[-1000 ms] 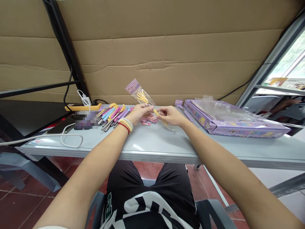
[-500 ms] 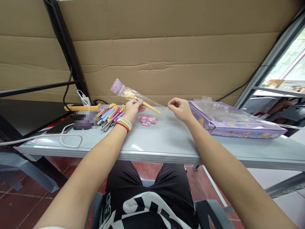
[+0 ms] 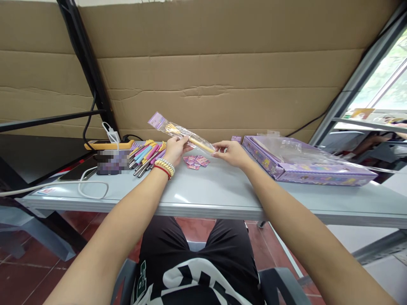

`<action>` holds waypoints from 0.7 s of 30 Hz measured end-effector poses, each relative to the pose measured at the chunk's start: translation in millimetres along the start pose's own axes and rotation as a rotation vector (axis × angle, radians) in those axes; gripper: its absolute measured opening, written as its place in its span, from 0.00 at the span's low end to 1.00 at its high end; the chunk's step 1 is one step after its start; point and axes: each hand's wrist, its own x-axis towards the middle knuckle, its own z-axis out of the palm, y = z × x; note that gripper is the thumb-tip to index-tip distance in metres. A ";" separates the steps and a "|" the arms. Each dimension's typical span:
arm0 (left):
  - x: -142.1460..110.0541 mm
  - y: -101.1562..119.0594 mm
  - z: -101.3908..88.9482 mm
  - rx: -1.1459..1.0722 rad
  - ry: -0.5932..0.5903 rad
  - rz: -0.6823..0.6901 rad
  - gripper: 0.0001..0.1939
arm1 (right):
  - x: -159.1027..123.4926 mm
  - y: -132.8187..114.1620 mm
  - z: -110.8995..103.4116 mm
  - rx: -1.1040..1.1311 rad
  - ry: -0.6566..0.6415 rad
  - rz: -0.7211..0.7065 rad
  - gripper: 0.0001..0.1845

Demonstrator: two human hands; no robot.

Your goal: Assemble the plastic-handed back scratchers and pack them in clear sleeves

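Note:
A clear plastic bag with a purple printed header is held slantwise above the table. Inside it lies a slim yellow stick with a wider yellow end toward the header. My left hand, wearing beaded bracelets, is closed around the bag's middle. At the bag's lower right end, my right hand pinches the plastic by the stick's tip. Small pink-purple printed cards lie below, between the hands. To the left is a pile of sticks with coloured handles and metal rods.
A purple printed box with clear plastic on top stands at the right. At the left are a phone, a white cable and a yellow object. Cardboard forms the back wall; a dark post rises at left.
My right hand has moved left and now grips the bag's lower end. The stick's tip now shows inside the plastic, and the header has dipped slightly.

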 end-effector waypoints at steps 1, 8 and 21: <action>-0.2 -0.7 0.2 0.010 -0.012 -0.007 0.09 | -0.2 -0.8 1.0 0.015 0.000 -0.003 0.18; -4.3 -2.3 1.7 0.032 -0.101 -0.020 0.06 | 0.0 -2.3 5.7 0.159 -0.072 0.104 0.16; 12.2 12.2 -10.3 -0.117 0.273 0.167 0.08 | 0.3 17.3 -13.1 -0.145 -0.132 0.105 0.23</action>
